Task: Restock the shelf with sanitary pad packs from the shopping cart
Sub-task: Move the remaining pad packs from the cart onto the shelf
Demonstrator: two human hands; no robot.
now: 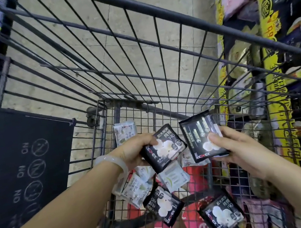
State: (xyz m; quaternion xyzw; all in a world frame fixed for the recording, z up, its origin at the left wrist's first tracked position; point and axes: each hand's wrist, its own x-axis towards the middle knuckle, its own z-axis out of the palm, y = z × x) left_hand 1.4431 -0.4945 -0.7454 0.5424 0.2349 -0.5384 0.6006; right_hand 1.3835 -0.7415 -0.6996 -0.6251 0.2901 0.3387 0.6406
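Black pad pack [164, 148] sits pinched in my left hand [132, 154]; my right hand [233, 147] grips another black pack [201, 136]. Both hang above the wire cart [137, 45], where more packs [162, 205] lie.

Four black packs [162, 147] are counted, two of them held, one per hand; about five white packs [125, 134] are seen in one cart [171, 16].

The packs [162, 148] in my hands are black with white flowers, the cart [155, 37] wire is dark grey, my bracelet [114, 162] is pale white.
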